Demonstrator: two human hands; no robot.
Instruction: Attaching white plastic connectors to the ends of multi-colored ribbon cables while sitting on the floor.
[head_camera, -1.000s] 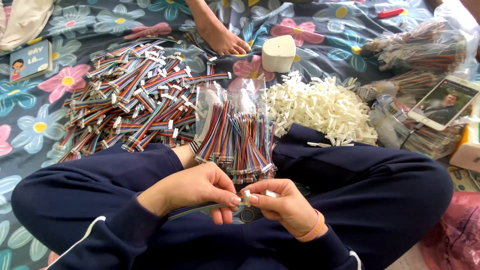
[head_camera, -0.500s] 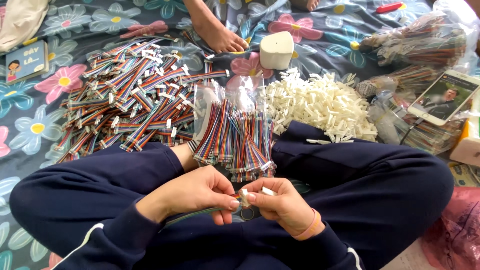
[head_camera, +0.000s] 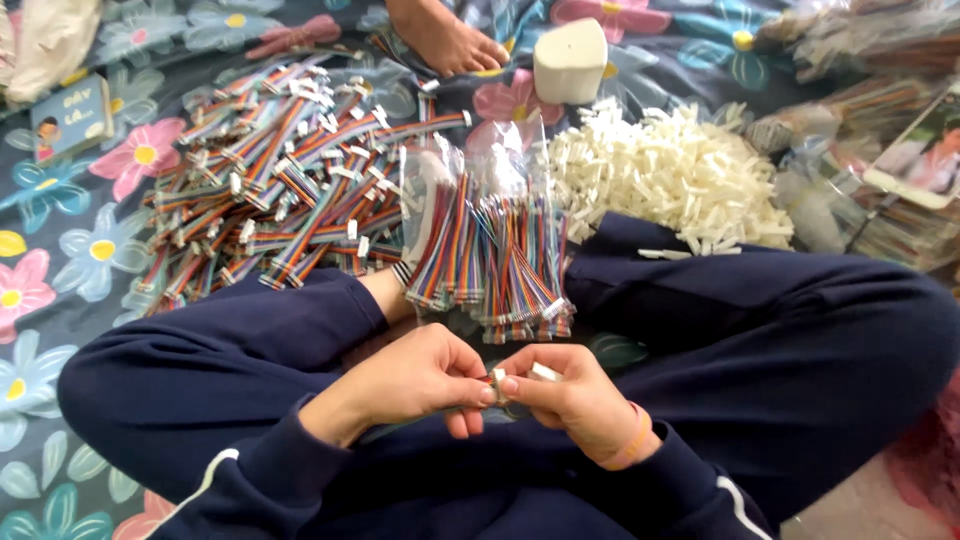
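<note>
I sit cross-legged in dark blue trousers. My left hand (head_camera: 425, 380) and my right hand (head_camera: 565, 395) meet over my lap, fingertips pinched together on a small white connector (head_camera: 543, 372) and the end of a thin cable, mostly hidden by the fingers. Just beyond the hands, a clear plastic bag of rainbow ribbon cables (head_camera: 490, 250) rests against my legs. A heap of finished rainbow cables with white ends (head_camera: 290, 170) lies to the front left. A pile of loose white connectors (head_camera: 670, 175) lies to the front right.
A white box-like object (head_camera: 570, 60) stands beyond the piles, beside another person's bare foot (head_camera: 445, 40). More clear bags of cables (head_camera: 870, 100) lie at the far right. A small booklet (head_camera: 70, 115) lies at the far left on the flowered cloth (head_camera: 60, 260).
The view has tilted down a little. My hands stay together at my lap, the fingers shifting slightly on the small connector.
</note>
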